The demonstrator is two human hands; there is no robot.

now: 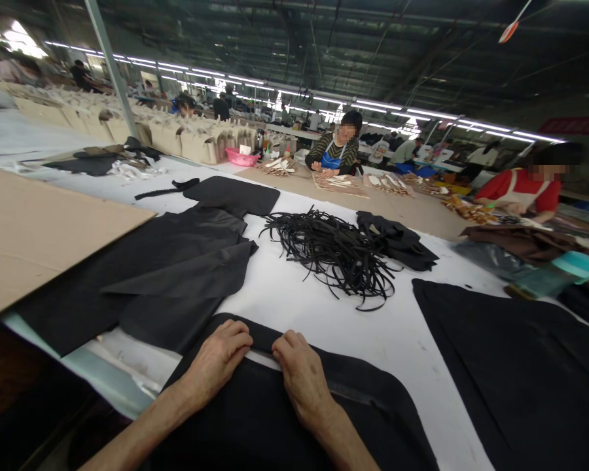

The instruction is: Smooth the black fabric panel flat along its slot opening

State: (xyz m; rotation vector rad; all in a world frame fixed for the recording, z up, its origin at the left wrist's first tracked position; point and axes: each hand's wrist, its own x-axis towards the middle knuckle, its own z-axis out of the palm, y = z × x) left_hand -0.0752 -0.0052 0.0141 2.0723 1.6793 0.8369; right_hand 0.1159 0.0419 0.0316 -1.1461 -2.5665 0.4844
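A black leather-like panel (235,412) with rounded corners lies on the white-topped table before me. Along its far edge runs a black band (262,333), with a narrow pale gap between band and panel. My left hand (220,350) has its fingers bent and closed on the band. A short way to the right, my right hand (302,371) pinches the same band, thumb and fingertips together. Just beyond lies a tangled heap of thin black strips (334,252).
Black sheets (177,255) lie at the left beside a tan board (49,229). Another black panel (515,366) is at the right. Across the table a person in a blue apron (331,160) and one in a red top (515,193) work. A pink basket (242,157) stands beyond.
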